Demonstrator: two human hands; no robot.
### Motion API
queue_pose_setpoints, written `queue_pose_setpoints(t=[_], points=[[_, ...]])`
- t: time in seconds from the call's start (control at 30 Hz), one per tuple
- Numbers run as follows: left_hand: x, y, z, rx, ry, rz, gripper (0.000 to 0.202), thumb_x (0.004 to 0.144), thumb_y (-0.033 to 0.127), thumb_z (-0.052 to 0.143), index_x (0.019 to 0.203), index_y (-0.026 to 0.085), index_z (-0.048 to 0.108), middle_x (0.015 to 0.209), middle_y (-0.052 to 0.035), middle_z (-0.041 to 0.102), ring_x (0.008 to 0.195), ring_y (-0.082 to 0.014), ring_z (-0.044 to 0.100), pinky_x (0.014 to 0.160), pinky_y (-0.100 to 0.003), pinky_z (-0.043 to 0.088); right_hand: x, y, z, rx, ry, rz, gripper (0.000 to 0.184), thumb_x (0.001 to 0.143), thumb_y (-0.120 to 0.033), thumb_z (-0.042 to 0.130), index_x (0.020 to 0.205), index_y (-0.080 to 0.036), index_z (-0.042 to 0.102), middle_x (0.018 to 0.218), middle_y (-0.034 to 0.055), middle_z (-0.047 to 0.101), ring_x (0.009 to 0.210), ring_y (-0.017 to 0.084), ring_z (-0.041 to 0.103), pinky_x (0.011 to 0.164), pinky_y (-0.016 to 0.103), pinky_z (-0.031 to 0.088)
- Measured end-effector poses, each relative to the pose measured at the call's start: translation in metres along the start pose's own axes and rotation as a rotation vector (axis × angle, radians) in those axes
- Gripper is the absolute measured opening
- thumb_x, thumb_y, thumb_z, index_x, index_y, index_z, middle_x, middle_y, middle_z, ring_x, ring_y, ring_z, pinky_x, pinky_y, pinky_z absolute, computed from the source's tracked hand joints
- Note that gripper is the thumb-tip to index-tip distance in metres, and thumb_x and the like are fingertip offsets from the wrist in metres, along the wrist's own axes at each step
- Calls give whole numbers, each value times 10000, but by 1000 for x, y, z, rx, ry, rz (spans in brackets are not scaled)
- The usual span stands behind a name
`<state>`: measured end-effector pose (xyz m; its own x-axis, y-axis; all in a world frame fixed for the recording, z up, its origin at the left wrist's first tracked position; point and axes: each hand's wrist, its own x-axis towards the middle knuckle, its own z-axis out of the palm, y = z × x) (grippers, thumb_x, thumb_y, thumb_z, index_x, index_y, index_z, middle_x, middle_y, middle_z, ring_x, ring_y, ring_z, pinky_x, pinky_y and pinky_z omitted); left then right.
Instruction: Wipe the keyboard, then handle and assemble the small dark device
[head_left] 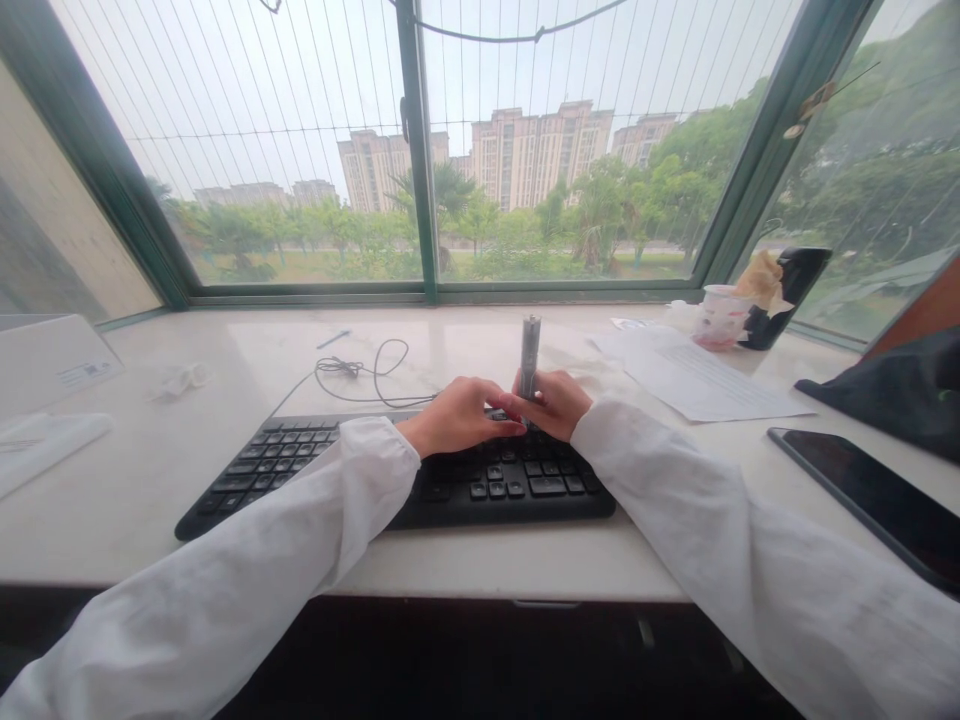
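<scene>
In the head view, the right hand [559,403] is closed around the lower part of a slim grey tool [530,350]. The tool stands upright over the far edge of the black keyboard [300,465], right of its middle. The left hand [459,415] lies mostly open, with its fingers stretched toward the tool's foot. They seem to touch it, but this is not clear. A thin cable [367,372] lies behind the keyboard, and some papers [701,385] lie to the right.
</scene>
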<state>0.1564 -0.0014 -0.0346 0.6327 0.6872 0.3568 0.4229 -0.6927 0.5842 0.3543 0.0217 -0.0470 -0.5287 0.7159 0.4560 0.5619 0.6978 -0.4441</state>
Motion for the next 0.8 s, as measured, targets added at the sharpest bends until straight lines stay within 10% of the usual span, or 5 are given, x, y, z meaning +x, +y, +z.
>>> queue_pose_setpoints(t=[0.8], points=[[1, 1, -2, 178, -21, 86, 153, 819, 339, 709, 908, 220, 747, 886, 0, 719, 796, -139, 641, 761, -231, 447, -2, -8, 1, 40, 105, -3, 310, 832, -488, 551, 695, -212, 519, 584, -3, 576, 517, 123, 500, 538, 250, 398]])
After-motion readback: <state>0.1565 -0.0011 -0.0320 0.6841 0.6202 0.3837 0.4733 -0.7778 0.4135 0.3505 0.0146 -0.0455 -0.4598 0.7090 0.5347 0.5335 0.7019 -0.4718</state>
